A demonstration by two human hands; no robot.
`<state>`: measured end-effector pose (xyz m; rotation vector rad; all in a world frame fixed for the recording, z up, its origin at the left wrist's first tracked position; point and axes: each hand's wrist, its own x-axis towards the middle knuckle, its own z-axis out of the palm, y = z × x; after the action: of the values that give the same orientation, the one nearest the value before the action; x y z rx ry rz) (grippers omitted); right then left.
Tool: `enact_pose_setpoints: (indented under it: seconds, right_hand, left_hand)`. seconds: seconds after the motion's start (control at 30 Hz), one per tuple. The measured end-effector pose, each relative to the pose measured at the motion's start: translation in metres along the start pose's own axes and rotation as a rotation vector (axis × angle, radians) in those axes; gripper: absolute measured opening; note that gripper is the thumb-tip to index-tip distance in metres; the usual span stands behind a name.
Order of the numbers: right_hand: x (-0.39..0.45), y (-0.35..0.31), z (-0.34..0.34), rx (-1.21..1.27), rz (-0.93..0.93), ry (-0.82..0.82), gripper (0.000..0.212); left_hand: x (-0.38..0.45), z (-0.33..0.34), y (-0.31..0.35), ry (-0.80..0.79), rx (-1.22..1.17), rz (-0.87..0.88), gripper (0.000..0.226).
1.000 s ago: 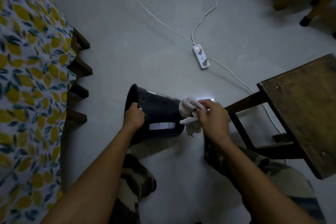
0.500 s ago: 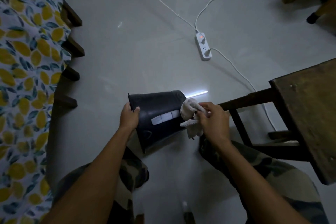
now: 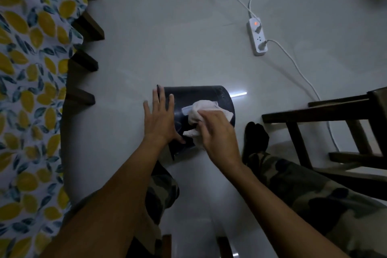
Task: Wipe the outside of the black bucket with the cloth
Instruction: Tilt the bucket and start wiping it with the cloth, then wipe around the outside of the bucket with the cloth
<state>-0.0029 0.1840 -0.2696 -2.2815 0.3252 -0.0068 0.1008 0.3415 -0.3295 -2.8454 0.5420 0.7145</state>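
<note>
The black bucket (image 3: pixel 194 98) lies on its side on the pale floor (image 3: pixel 167 37) at the centre of the frame, between the person's knees. To wipe it well, the cloth should press flat against the curved wall and travel in overlapping strokes from rim to base, with the bucket rolled a little each pass so no strip is missed. The left hand (image 3: pixel 160 120) lies flat on the bucket's left end, fingers spread and extended, steadying rather than gripping. The right hand (image 3: pixel 217 132) reaches in from the lower right, palm down, fingers curled and bunched around the white cloth (image 3: pixel 204 111), pressing it onto the bucket's upper side.
</note>
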Motion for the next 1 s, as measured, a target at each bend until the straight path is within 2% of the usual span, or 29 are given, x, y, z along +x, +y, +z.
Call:
enact_pose_setpoints:
  seconds: [0.13,0.23,0.33,0.53,0.7,0.77,0.9,1.0]
  right_hand:
    - [0.012,0.029,0.055,-0.353,-0.183,-0.25,0.051]
    - [0.024,0.042,0.079,-0.474,-0.224,-0.313,0.061]
    - [0.036,0.054,0.094,-0.519,-0.24,-0.296,0.063]
    - [0.074,0.061,0.098,-0.521,-0.251,-0.293,0.056]
    - [0.12,0.081,0.079,-0.444,0.113,-0.158,0.053]
    - [0.121,0.092,0.071,-0.444,0.172,-0.098,0.051]
    - [0.075,0.098,0.07,-0.445,0.152,-0.005,0.053]
    - [0.024,0.088,0.088,-0.539,-0.045,-0.147,0.06]
  left_hand:
    - [0.012,0.0,-0.006,0.013,0.134,0.088,0.152]
    - [0.014,0.004,-0.009,0.023,0.199,0.106,0.145]
    - [0.011,0.009,-0.006,0.02,0.236,0.114,0.145]
    - [0.015,0.008,-0.011,-0.016,0.112,0.143,0.156]
    - [0.016,0.008,-0.012,-0.038,0.073,0.131,0.164]
    - [0.017,0.008,-0.011,-0.04,0.055,0.133,0.164]
    - [0.019,0.012,-0.011,-0.041,-0.012,0.12,0.165]
    - [0.018,0.016,-0.011,-0.042,-0.009,0.133,0.164]
